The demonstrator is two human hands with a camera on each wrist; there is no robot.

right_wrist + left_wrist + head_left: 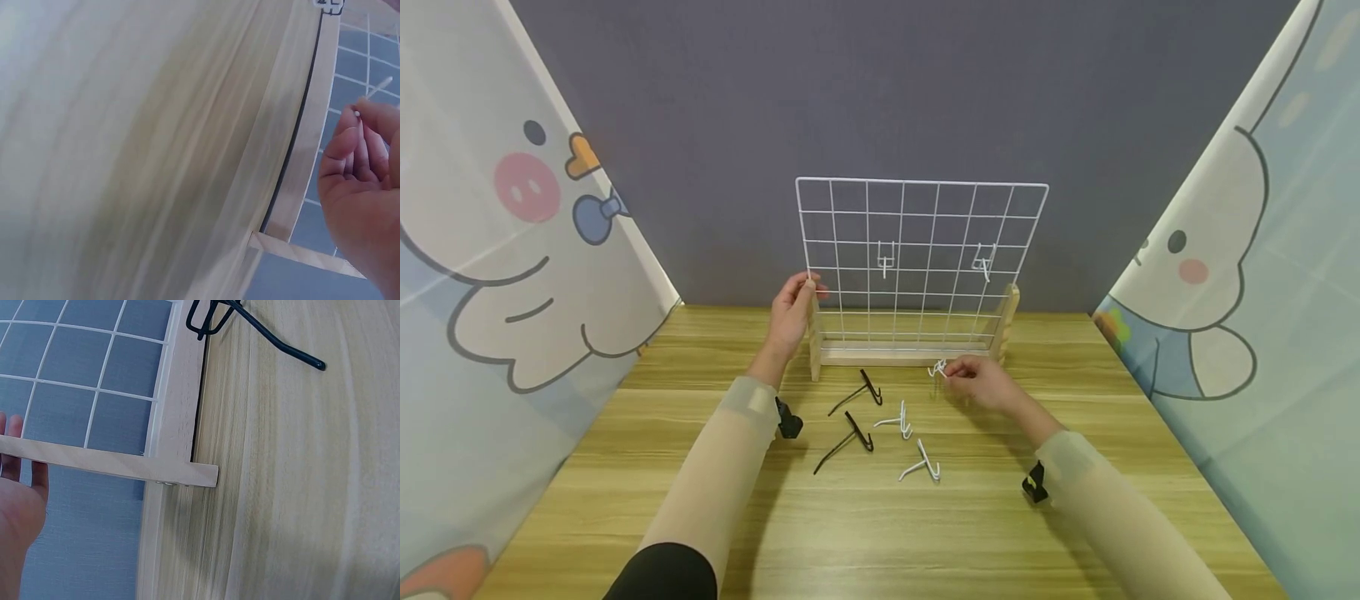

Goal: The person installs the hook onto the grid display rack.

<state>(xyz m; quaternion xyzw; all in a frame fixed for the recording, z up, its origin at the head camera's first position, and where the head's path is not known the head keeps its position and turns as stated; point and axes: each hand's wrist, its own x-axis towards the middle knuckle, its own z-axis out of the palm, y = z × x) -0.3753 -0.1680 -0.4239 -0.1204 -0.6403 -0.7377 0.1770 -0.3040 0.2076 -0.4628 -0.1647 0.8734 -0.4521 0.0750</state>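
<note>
My left hand (pixel 788 315) holds the left wooden post (pixel 815 346) of a stand, its fingers behind the post in the left wrist view. A white wire grid (pixel 921 181) stands upright in this wooden stand. My right hand (pixel 985 385) pinches a white hook (pixel 938 367) between thumb and fingers, in front of the base bar. In the right wrist view, one thin end of the hook (pixel 381 84) sticks out past the fingertips. Two white hooks hang on the grid, one near the middle (pixel 885 261) and one on the right (pixel 982 263).
On the wood-grain table (pixel 850 542), two black hooks, one farther back (pixel 868 384) and one nearer (pixel 854 427), lie between my arms. Beside them are two white hooks, a rear one (pixel 903 419) and a front one (pixel 924 457). A grey panel (pixel 917 92) rises behind the stand.
</note>
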